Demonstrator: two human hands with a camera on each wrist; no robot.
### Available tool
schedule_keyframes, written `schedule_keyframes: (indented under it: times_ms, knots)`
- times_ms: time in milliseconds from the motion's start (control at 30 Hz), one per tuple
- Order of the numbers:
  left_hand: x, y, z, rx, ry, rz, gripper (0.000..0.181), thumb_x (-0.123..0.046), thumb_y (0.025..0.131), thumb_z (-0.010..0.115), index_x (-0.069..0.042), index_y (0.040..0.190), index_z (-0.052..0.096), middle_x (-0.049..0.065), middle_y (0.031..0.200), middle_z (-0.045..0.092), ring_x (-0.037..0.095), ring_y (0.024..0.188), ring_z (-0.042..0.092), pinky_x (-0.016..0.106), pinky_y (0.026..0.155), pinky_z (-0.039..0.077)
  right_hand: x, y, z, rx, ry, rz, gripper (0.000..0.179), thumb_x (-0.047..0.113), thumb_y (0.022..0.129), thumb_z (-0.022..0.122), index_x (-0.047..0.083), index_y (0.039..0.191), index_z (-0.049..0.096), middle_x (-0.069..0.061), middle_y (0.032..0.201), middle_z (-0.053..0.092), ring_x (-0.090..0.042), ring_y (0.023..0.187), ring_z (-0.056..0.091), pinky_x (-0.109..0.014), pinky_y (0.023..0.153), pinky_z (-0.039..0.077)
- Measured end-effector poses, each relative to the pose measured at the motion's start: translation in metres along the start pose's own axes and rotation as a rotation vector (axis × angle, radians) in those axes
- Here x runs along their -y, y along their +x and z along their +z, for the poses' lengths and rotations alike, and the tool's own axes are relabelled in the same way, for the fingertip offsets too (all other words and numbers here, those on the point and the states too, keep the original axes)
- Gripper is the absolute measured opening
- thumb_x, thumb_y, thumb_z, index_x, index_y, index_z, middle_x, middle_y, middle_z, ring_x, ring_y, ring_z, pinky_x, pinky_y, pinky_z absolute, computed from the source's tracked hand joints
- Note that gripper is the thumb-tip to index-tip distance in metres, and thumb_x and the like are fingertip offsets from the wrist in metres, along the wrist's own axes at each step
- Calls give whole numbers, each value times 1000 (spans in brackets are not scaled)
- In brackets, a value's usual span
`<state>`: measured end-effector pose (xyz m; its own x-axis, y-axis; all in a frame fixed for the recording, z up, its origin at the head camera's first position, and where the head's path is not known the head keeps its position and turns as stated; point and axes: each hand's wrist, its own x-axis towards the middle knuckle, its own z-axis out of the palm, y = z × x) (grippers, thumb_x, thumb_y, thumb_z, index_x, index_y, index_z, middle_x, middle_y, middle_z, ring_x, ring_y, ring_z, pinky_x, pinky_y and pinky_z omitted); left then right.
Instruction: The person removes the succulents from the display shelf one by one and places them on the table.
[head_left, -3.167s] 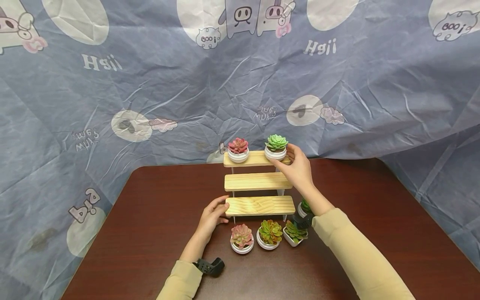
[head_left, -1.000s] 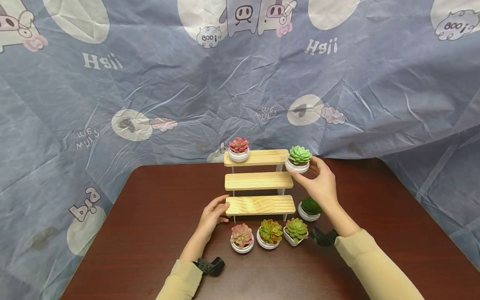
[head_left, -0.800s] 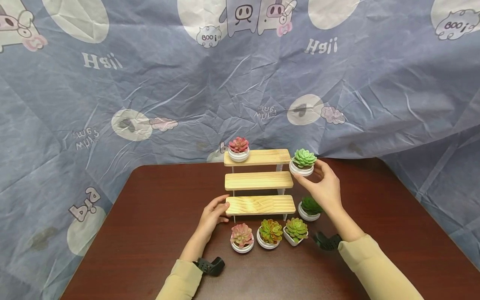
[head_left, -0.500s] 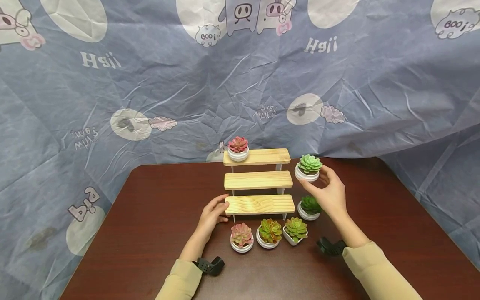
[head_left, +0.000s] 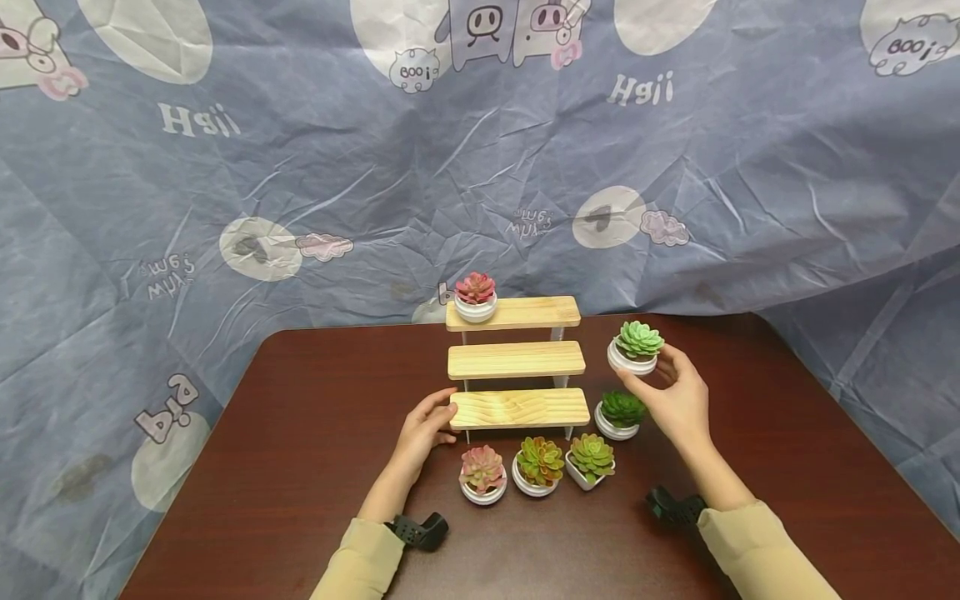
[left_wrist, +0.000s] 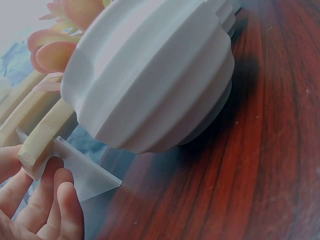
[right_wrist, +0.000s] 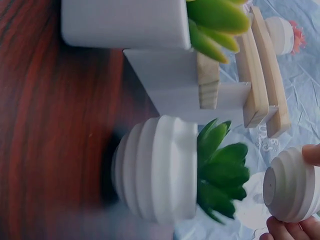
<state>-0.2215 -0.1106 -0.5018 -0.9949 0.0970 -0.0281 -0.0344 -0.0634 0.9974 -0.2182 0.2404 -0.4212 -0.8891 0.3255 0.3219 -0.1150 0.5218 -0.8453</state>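
Note:
My right hand (head_left: 681, 404) holds a light green potted succulent (head_left: 639, 340) by its white pot, thumb and fingers on opposite sides, to the right of the three-step wooden stand (head_left: 517, 360). In the right wrist view, the underside of this white pot (right_wrist: 287, 185) shows, raised off the table. My left hand (head_left: 418, 433) grips the left end of the stand's lowest step (head_left: 519, 408). Seen from the left wrist, fingers (left_wrist: 70, 210) curl beneath that wooden end (left_wrist: 42, 137). A red succulent (head_left: 476, 298) stands on the top step's left end.
In front of the stand sit a pink succulent (head_left: 483, 475), an orange-green one (head_left: 538, 465) and a green one in a square pot (head_left: 590, 458). A dark green succulent (head_left: 618, 414) stands right of the lowest step. A patterned cloth (head_left: 375, 208) hangs behind the table (head_left: 337, 367).
The right hand has lifted the light green succulent off the top step's right side and carried it right, lower and nearer. The left hand keeps its grip on the lowest step.

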Motion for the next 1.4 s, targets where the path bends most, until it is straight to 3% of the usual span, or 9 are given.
schedule_keyframes:
  times_ms: [300,467,667,800,933,1033,1167,1400]
  knots:
    - [0,0,0,5,-11,9,50,-30,91,62,-9,134,51,6,96,61,16,78,58,31,65,53,-12,-4,-9,-40,-27,46,65,22,73,81,3,128,52,-14,117,61,-22,105,57,-34,89,47]
    - [0,-1,0,-1,-14,6,48,-30,91,63,-10,134,52,6,97,62,16,77,58,30,65,53,-19,-6,-14,-49,-36,57,66,23,74,81,2,129,51,-15,121,58,-26,109,56,-40,91,45]
    - [0,-1,0,1,-12,13,49,-29,92,62,-7,134,51,6,96,62,16,77,58,30,64,53,-25,-9,-19,-78,-31,79,65,22,73,81,4,129,53,-13,118,60,-7,99,55,-26,88,47]
    - [0,-1,0,7,-15,13,49,-30,92,61,-8,135,50,6,96,62,18,78,58,30,65,52,-30,-10,-22,-89,-37,94,66,23,74,81,4,130,52,-12,120,59,-9,101,56,-26,88,47]
    - [-1,-2,0,12,-17,12,49,-30,93,61,-8,135,50,6,97,61,18,78,58,31,65,52,-49,-9,-21,-111,-18,59,67,27,73,82,3,128,53,-14,118,59,-15,102,57,-15,82,45]
    - [-1,-2,0,15,-16,14,49,-30,93,60,-7,135,49,6,97,61,18,78,58,30,65,53,-82,-3,-17,-132,-24,13,69,32,71,83,7,128,54,-13,117,59,-9,99,58,-8,77,41]
    - [-1,-2,0,16,-5,24,50,-29,93,60,-6,136,48,7,97,61,18,78,59,30,64,53,-124,6,-13,-146,-56,16,74,43,67,83,18,130,53,-5,118,59,-4,100,56,-10,80,43]
    - [3,0,-2,31,2,60,49,-28,94,58,-5,135,48,5,93,61,17,75,59,28,63,53,-136,3,-14,-151,-45,28,76,46,65,83,17,129,53,-1,115,59,-6,99,57,-10,79,43]
